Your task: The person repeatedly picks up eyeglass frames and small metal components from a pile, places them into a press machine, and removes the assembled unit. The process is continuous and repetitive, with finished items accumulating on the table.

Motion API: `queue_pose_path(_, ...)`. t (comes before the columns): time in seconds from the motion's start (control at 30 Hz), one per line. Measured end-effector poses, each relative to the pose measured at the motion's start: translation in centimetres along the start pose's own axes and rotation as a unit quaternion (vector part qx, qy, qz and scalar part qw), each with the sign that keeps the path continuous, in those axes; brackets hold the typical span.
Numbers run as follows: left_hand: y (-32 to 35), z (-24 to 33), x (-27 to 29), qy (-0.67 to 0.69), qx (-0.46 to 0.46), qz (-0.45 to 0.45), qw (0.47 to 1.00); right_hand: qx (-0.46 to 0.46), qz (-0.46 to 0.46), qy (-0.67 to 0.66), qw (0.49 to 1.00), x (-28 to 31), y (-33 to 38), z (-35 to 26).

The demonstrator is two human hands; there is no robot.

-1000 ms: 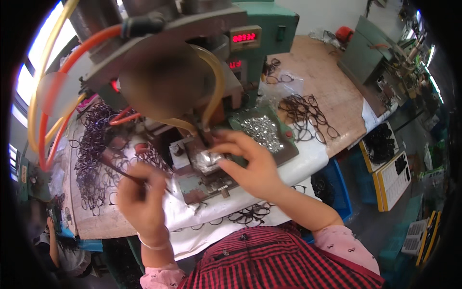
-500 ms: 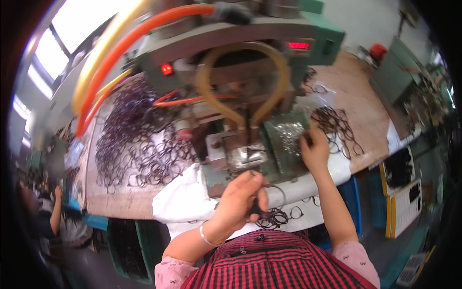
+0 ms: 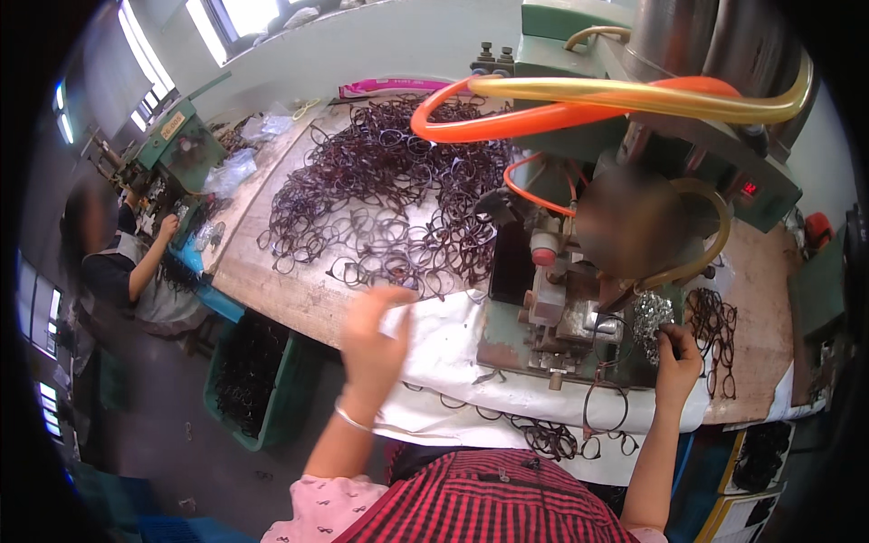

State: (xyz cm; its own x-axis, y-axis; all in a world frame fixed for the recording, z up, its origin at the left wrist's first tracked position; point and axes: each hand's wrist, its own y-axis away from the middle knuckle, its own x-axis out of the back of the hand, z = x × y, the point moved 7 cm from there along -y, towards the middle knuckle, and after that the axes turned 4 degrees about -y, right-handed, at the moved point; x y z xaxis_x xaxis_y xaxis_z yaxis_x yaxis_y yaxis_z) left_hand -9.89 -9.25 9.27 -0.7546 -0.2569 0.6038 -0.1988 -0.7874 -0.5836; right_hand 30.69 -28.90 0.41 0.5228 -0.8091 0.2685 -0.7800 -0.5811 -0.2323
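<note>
My left hand (image 3: 373, 339), blurred by motion, is raised at the near edge of a heap of dark round eyeglass frames (image 3: 407, 158). Its thumb and forefinger are apart, with nothing visible between them. Over on the right, my right hand (image 3: 681, 357) has its fingertips pinched together beside a pile of small shiny metal parts (image 3: 652, 317); whatever they hold is too small to make out. Between the hands, one eyeglass frame (image 3: 605, 431) rests at the green press machine (image 3: 516, 339), a rim hanging over its front edge. No hand touches that frame.
Orange and yellow hoses (image 3: 579, 104) arch over the machine. More frames lie on white cloth (image 3: 434, 362) in front and in a bunch (image 3: 715, 317) at the right. A green bin (image 3: 281, 398) stands below the table. A person (image 3: 118, 258) works at the far left.
My left hand has let go of an eyeglass frame and moved left to the heap. That frame now sits at the machine. My right hand stays by the metal parts; the view has turned left.
</note>
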Motion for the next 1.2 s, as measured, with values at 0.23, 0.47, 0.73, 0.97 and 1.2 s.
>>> queue_pose_path(0.23, -4.3, -15.1, -6.7, 0.048, 0.049, -0.311, 0.948, -0.013, -0.046, -0.017, 0.999, -4.0, -1.3, -1.8)
queue_pose_path(0.47, -5.4, -21.1, -11.8, 0.440, 0.273, -0.167, 0.839, -0.029, 0.038, 0.031, 0.998, 2.0, 2.4, 0.1)
queue_pose_path(0.73, -6.6, -10.9, -12.6, 0.491, 0.297, -0.128, 0.809, 0.037, -0.129, -0.100, 0.986, -4.4, 1.0, -12.6)
queue_pose_path(0.97, 0.0, 0.9, -10.5, 0.603, 0.193, -0.087, 0.770, 0.004, -0.096, -0.194, 0.976, -8.1, 0.7, -11.3)
queue_pose_path(1.2, -6.0, 14.5, -3.6, 0.395, -0.147, -0.040, 0.906, -0.034, -0.142, -0.334, 0.931, -9.4, 1.0, -11.7)
